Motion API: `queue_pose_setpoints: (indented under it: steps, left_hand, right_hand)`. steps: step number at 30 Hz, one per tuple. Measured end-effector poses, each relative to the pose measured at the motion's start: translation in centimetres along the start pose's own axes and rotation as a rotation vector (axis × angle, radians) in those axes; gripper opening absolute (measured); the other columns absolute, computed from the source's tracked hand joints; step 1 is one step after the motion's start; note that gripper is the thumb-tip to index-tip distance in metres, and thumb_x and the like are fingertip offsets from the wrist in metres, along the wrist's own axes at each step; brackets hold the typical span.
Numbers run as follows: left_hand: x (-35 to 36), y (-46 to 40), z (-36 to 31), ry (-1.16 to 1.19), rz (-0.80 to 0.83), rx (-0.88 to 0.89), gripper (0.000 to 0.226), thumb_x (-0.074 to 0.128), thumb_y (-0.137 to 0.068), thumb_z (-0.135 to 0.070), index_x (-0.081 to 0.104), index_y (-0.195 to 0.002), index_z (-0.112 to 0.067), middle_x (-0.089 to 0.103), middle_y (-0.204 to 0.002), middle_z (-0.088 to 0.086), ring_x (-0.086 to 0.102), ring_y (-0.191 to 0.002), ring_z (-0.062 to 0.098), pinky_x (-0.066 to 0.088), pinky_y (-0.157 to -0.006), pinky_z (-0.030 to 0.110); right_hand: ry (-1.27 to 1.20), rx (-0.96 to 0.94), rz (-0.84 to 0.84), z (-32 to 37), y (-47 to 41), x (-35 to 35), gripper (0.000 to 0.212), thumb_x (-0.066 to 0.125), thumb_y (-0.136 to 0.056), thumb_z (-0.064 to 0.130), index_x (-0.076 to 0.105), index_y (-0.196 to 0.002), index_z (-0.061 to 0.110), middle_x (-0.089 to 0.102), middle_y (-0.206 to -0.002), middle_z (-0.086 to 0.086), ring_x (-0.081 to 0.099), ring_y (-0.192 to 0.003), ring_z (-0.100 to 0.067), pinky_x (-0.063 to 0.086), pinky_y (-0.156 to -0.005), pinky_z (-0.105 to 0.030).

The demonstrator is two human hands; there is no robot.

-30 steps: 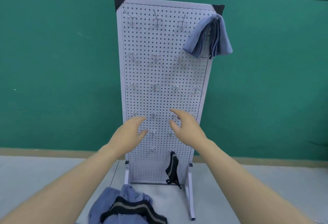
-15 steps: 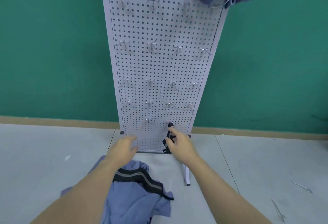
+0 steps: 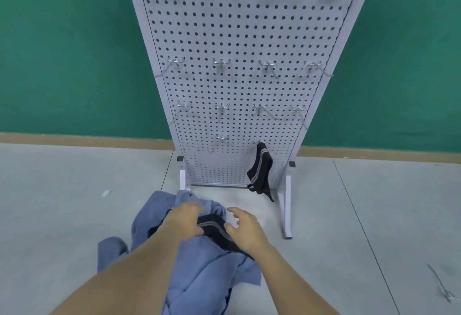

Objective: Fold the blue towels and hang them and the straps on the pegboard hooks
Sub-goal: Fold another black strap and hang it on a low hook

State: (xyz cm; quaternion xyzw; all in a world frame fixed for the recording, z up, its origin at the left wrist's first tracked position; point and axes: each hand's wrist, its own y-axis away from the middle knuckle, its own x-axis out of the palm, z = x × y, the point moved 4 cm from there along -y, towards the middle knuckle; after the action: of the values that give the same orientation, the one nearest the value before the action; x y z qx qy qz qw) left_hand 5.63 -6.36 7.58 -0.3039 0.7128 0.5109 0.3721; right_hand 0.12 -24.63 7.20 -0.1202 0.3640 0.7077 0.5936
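Left hand (image 3: 185, 220) down on the heap, fingers curled over the near end of a black strap with grey stripes (image 3: 219, 233), grip apparently closed on it, though the fingertips are hidden under the hand. Right hand (image 3: 245, 230) just beside it, fingers spread and bent, thumb close to the strap, palm resting at or just above the strap's other end; grip released, nothing clasped. Both forearms reaching in from the bottom edge.

Under and around the hands, crumpled blue towels (image 3: 199, 265) in an unfolded pile on the grey floor (image 3: 62, 202), the strap lying across their upper part. A further dark piece peeking out near the bottom edge of the pile, too little showing to identify.

Beyond the pile, a white pegboard (image 3: 237, 40) upright on two white feet, the left foot just past the pile's far edge. Rows of metal hooks (image 3: 220, 65) across the board, mostly bare. From one hook in the lowest row, right of centre, a second black striped strap (image 3: 260, 170) hanging folded, its tail dangling down past the board's bottom rail.

Behind the board, a green wall (image 3: 62, 53) with a tan baseboard (image 3: 87, 140). At far right on the floor, loose metal hooks (image 3: 441, 287), well apart from everything else. A small white scrap (image 3: 106, 193) on the floor left of the pile.
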Motion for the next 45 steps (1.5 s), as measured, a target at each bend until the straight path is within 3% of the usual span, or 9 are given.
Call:
queue_pose_setpoints:
  steps: [11,16,19,23,26,31,35,42,45]
  left_hand:
    - [5.0,-4.4,2.1,-0.062,0.116,0.021,0.074,0.07,-0.08,-0.054,0.045,-0.147,-0.037,0.064,-0.133,-0.004,0.06,-0.119,0.019,0.046,-0.099,0.029]
    - [2.7,-5.5,0.4,-0.067,0.034,0.053,0.048,0.073,-0.086,-0.037,0.056,-0.126,-0.016,0.057,-0.122,0.002,0.057,-0.116,0.022,0.038,-0.088,0.02]
    - [-0.1,-4.9,0.0,-0.039,-0.076,0.087,0.048,0.077,-0.069,-0.044,0.05,-0.101,-0.022,0.048,-0.098,-0.006,0.051,-0.089,0.017,0.043,-0.076,0.029]
    - [-2.7,-3.0,-0.3,0.217,-0.054,0.033,0.051,0.077,-0.055,-0.055,0.049,-0.091,-0.032,0.062,-0.092,-0.009,0.062,-0.083,0.014,0.057,-0.074,0.04]
    - [-3.8,-1.1,-1.1,0.387,-0.039,0.02,0.059,0.083,-0.051,-0.061,0.058,-0.097,-0.035,0.07,-0.095,-0.013,0.067,-0.088,0.009,0.058,-0.08,0.035]
    - [-6.0,1.1,-1.5,0.815,0.088,0.004,0.048,0.094,-0.056,-0.035,0.08,-0.1,-0.023,0.08,-0.098,-0.005,0.075,-0.098,0.017,0.057,-0.099,0.039]
    - [-9.4,3.7,-2.0,1.025,0.106,0.051,0.032,0.088,-0.079,-0.019,0.078,-0.107,-0.008,0.079,-0.105,0.01,0.075,-0.1,0.027,0.057,-0.093,0.035]
    - [-15.4,7.2,-2.5,1.348,-0.237,0.13,0.023,0.079,-0.085,-0.01,0.077,-0.108,-0.003,0.078,-0.107,0.018,0.074,-0.103,0.035,0.055,-0.099,0.044]
    - [-18.1,8.6,-3.4,1.381,-0.328,0.18,0.018,0.075,-0.09,-0.012,0.077,-0.107,-0.005,0.077,-0.108,0.02,0.073,-0.091,0.029,0.056,-0.081,0.037]
  right_hand:
    - [0.103,-0.028,0.186,-2.4,-5.5,6.1,0.05,0.068,-0.083,0.031,0.057,-0.131,0.026,0.061,-0.125,-0.005,0.058,-0.114,-0.027,0.052,-0.093,-0.04]
    - [0.098,-0.057,0.121,-2.3,-5.9,5.5,0.061,0.073,-0.08,0.032,0.054,-0.136,0.021,0.06,-0.128,-0.007,0.056,-0.117,-0.03,0.049,-0.096,-0.039]
    - [0.017,-0.042,0.019,-1.8,-5.9,3.6,0.064,0.07,-0.073,0.033,0.057,-0.135,0.022,0.06,-0.126,-0.002,0.058,-0.117,-0.025,0.048,-0.099,-0.039]
    - [0.071,-0.108,-0.222,0.4,-5.2,-1.4,0.041,0.065,-0.077,0.021,0.064,-0.117,0.016,0.066,-0.114,-0.002,0.057,-0.111,-0.026,0.044,-0.097,-0.039]
    - [0.085,-0.168,-0.346,3.7,-3.3,-5.6,0.055,0.062,-0.074,-0.001,0.06,-0.127,0.011,0.06,-0.122,-0.005,0.05,-0.118,-0.026,0.038,-0.101,-0.035]
    - [0.088,-0.355,-0.594,9.9,0.5,-11.2,0.066,0.063,-0.07,-0.008,0.058,-0.132,0.013,0.059,-0.121,-0.004,0.049,-0.115,-0.025,0.039,-0.105,-0.037]
    - [0.008,-0.389,-0.737,13.0,2.8,-16.2,0.067,0.058,-0.071,-0.008,0.057,-0.135,0.012,0.058,-0.125,-0.004,0.046,-0.119,-0.025,0.038,-0.108,-0.04]
    - [0.246,-0.287,-0.656,14.6,7.1,-23.7,0.079,0.048,-0.084,-0.009,0.041,-0.156,0.022,0.052,-0.143,-0.003,0.04,-0.135,-0.026,0.023,-0.118,-0.037]
    - [0.251,-0.234,-0.669,14.1,9.1,-25.8,0.081,0.043,-0.083,-0.012,0.041,-0.156,0.024,0.055,-0.142,-0.004,0.042,-0.135,-0.028,0.025,-0.119,-0.043]
